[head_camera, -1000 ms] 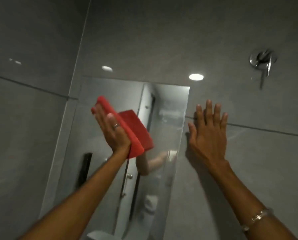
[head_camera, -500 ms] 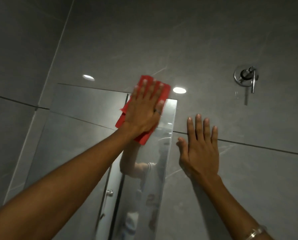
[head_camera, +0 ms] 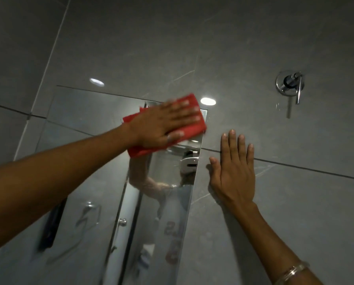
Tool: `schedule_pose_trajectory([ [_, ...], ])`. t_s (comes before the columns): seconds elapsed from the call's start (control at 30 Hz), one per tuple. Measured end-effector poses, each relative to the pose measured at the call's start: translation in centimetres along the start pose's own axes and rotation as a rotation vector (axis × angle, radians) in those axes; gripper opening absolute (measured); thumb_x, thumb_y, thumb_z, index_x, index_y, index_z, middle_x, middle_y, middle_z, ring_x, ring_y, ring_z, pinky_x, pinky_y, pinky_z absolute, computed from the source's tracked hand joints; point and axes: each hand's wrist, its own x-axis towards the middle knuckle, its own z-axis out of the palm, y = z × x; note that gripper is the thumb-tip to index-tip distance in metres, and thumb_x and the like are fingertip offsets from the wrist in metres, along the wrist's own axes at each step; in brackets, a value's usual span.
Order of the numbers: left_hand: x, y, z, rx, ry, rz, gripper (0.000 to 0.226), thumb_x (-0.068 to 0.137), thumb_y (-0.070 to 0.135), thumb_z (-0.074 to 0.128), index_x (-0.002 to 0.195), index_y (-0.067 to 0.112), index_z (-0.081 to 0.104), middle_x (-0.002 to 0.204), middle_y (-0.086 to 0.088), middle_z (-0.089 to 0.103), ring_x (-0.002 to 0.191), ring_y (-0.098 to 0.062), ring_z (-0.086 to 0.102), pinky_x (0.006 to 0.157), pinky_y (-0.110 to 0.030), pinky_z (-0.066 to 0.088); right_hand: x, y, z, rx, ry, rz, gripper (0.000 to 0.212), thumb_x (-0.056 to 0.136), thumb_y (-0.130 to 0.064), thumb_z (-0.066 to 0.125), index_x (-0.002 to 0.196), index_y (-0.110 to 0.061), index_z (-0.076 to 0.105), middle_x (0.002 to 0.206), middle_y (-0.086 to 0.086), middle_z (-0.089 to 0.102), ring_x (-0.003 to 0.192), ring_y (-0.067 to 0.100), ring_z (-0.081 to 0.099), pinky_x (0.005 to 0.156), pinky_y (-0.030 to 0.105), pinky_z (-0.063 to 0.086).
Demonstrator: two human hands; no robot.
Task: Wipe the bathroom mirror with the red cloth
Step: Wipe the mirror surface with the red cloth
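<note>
The bathroom mirror (head_camera: 89, 124) is a tall panel set in the grey tiled wall, its right edge near the middle of the view. My left hand (head_camera: 165, 124) lies flat on the folded red cloth (head_camera: 194, 128) and presses it against the mirror's top right corner. The cloth shows around the fingers and below the palm. My right hand (head_camera: 233, 169) rests flat on the wall tile just right of the mirror's edge, fingers apart, holding nothing. The mirror reflects my arm, my torso and a glass door.
A chrome wall tap with a lever (head_camera: 291, 85) sticks out of the tile at the upper right. Dark grout lines cross the grey wall (head_camera: 254, 48). Two ceiling lights glint on the tile above the mirror. A bangle (head_camera: 291, 272) sits on my right wrist.
My left hand has swept the red cloth from the mirror's middle up to its top right corner, the fingers now pointing right. My right hand has stayed flat on the wall.
</note>
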Motion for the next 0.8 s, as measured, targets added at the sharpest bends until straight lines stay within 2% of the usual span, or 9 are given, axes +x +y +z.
schedule_pose_trajectory([
  [0.07,1.8,-0.1,-0.9,-0.030,0.025,-0.129,0.067,0.108,0.058,0.014,0.167,0.027,0.003,0.176,0.000,0.002,0.163,-0.019,-0.004,0.132,-0.050,0.007,0.0,0.1,0.1,-0.007,0.012,-0.002,0.077,0.102,-0.059,-0.001,0.166,-0.015,0.005,0.175,0.006,-0.003,0.163,0.023,-0.006,0.132,0.051,0.004],
  [0.17,2.7,1.1,-0.6,0.020,0.071,-0.132,0.067,0.110,0.056,0.011,0.167,0.024,0.002,0.176,-0.002,0.001,0.163,-0.022,-0.004,0.132,-0.051,0.006,0.0,0.3,0.3,-0.010,0.027,-0.007,0.077,0.103,-0.059,-0.001,0.166,-0.015,0.005,0.175,0.006,-0.002,0.163,0.023,-0.006,0.132,0.050,0.003],
  [0.33,-3.0,6.5,3.0,0.036,0.059,0.180,0.063,0.111,0.052,0.015,0.168,0.023,0.008,0.176,-0.005,0.003,0.163,-0.026,-0.003,0.132,-0.051,0.001,-0.1,0.3,0.4,-0.008,0.030,-0.012,0.078,0.103,-0.058,-0.001,0.166,-0.014,0.007,0.175,0.007,0.000,0.163,0.024,-0.004,0.132,0.049,0.002],
  [0.47,-10.3,13.4,6.1,-0.090,-0.069,0.505,0.061,0.109,0.041,0.044,0.164,0.019,0.029,0.173,-0.005,0.022,0.163,-0.024,0.010,0.132,-0.050,0.007,-0.3,0.2,0.4,-0.014,0.026,-0.001,0.076,0.104,-0.058,-0.001,0.166,-0.015,0.005,0.175,0.008,-0.002,0.163,0.026,-0.004,0.132,0.051,0.002],
  [0.53,-11.1,13.6,6.3,-0.130,-0.121,0.574,0.058,0.109,0.040,0.047,0.162,0.021,0.034,0.172,-0.001,0.026,0.162,-0.021,0.012,0.133,-0.048,0.008,-0.5,0.1,0.4,-0.025,0.012,0.016,0.074,0.104,-0.057,0.001,0.166,-0.015,0.003,0.175,0.008,-0.003,0.163,0.026,-0.005,0.132,0.052,0.004],
  [0.63,-9.3,10.9,5.4,-0.086,-0.107,0.551,0.057,0.111,0.046,0.037,0.164,0.027,0.028,0.173,0.002,0.022,0.163,-0.019,0.006,0.133,-0.047,0.002,-1.3,-0.3,0.5,-0.041,-0.008,0.029,0.073,0.105,-0.055,0.003,0.166,-0.016,0.000,0.175,0.009,-0.006,0.162,0.026,-0.007,0.132,0.052,0.004],
  [0.8,-3.5,2.7,1.4,0.025,-0.032,0.321,0.063,0.110,0.056,0.019,0.166,0.030,0.012,0.175,0.002,0.006,0.163,-0.020,-0.003,0.132,-0.042,-0.008,-5.0,-0.9,1.7,-0.035,0.000,0.038,0.073,0.105,-0.056,0.004,0.166,-0.016,0.000,0.175,0.007,-0.007,0.162,0.025,-0.008,0.131,0.048,-0.001],
])
